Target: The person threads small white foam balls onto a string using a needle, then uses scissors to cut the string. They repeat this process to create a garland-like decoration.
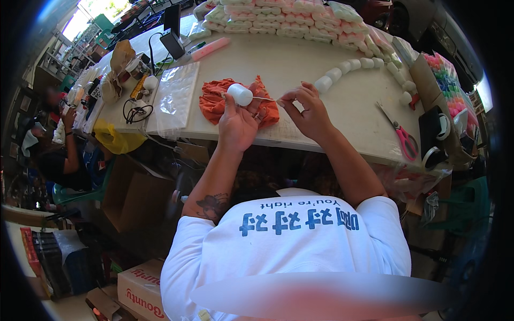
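My left hand is palm up over the table, its fingers and thumb around a short white cylinder with rounded edges. A thin white strand stretches from beside the cylinder to my right hand, whose thumb and fingertips pinch its end. Whether the strand is joined to the cylinder cannot be seen. Beneath my left hand lies a crumpled orange cloth, partly covered by the hand.
Similar white cylinders curve along the right side. Pink-handled scissors lie by the right edge. Clear plastic sheets are left of the cloth. Stacked white and pink packs line the back. Another person sits far left.
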Tool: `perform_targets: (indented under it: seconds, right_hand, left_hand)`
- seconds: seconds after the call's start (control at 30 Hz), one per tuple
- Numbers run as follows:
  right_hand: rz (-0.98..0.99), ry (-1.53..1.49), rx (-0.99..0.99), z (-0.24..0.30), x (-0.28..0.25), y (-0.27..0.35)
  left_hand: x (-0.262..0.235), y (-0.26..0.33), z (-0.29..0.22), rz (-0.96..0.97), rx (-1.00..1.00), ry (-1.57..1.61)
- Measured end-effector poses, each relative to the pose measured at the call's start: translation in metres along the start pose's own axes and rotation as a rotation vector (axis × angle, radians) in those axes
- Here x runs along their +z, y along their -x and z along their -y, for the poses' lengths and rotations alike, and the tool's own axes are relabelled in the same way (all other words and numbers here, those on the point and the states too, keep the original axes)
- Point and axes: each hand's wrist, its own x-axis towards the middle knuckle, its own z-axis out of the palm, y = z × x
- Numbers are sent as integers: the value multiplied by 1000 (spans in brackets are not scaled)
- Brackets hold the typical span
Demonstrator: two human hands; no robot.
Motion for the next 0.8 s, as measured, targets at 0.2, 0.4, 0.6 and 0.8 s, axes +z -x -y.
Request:
perform_targets:
  seconds: [0.2, 0.4, 0.6, 0.8]
  right_hand:
    - [29, 33, -10, 0, 3, 1]
    - [-4, -3, 19, -5, 9, 3]
    - [59, -35, 21, -8, 6, 11]
    - [16, -378, 435, -4, 10, 15]
  left_hand:
    - [1, 0, 13, -16, 77, -58]
    - [0, -1, 24, 87, 96, -90]
    - [3, -1, 30, 108, 225, -233]
    - [13, 7, 32, 182, 345, -522]
